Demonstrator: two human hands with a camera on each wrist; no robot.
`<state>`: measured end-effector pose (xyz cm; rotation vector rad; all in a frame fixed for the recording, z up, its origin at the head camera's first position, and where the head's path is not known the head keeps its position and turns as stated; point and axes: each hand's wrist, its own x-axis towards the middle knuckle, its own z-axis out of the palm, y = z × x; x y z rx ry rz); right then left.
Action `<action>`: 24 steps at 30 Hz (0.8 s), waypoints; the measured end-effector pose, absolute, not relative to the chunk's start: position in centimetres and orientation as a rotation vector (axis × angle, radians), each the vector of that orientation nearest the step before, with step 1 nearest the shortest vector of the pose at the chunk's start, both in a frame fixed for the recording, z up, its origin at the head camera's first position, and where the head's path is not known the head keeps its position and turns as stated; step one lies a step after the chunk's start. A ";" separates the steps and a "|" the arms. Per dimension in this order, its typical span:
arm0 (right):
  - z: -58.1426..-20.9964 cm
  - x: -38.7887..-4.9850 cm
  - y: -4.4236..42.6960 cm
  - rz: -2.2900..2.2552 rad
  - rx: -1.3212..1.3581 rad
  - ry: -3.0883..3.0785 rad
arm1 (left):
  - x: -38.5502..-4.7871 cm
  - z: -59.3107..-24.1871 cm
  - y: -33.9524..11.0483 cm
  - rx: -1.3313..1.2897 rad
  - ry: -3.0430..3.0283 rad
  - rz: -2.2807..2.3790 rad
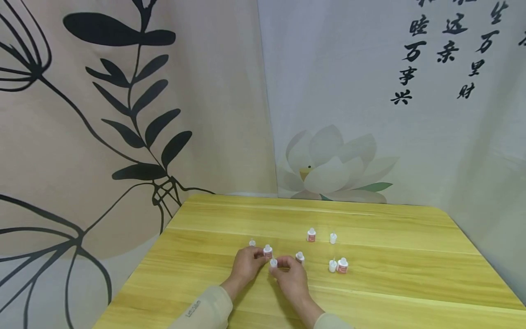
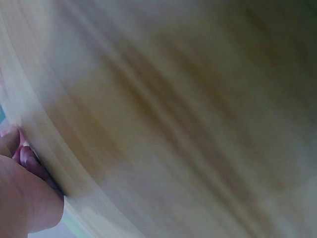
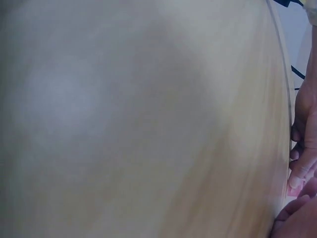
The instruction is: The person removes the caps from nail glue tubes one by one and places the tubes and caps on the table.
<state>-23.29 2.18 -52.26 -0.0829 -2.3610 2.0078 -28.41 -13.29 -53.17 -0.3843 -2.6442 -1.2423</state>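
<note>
My left hand (image 1: pixel 245 265) pinches a small white bottle with a red label (image 1: pixel 268 252) in the head view, just above the wooden table. Close beside it, my right hand (image 1: pixel 291 276) holds a small white cap-like piece (image 1: pixel 273 263) between thumb and finger. Another red-labelled bottle (image 1: pixel 300 257) stands behind the right hand, its lower part hidden. Past the left hand's knuckles, a white piece (image 1: pixel 252 243) is partly covered. In the left wrist view only part of the left hand (image 2: pixel 29 193) shows; the right wrist view catches both hands at its edge.
Farther back on the table (image 1: pixel 390 283) stand a red-labelled bottle (image 1: pixel 311 235) and a white piece (image 1: pixel 333 238). To the right, another white piece (image 1: pixel 332 266) stands next to a labelled bottle (image 1: pixel 342 266). A printed curtain (image 1: pixel 222 114) hangs behind the table.
</note>
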 end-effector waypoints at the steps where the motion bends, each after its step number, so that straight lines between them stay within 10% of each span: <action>1: -52.3 -23.3 2.2 2.007 -0.089 -2.365 | -28.4 -53.1 -13.3 -0.387 -2.646 -1.238; 24: -52.2 -23.1 2.1 1.769 -0.083 -2.466 | -28.4 -53.2 -13.3 -0.400 -2.652 -1.218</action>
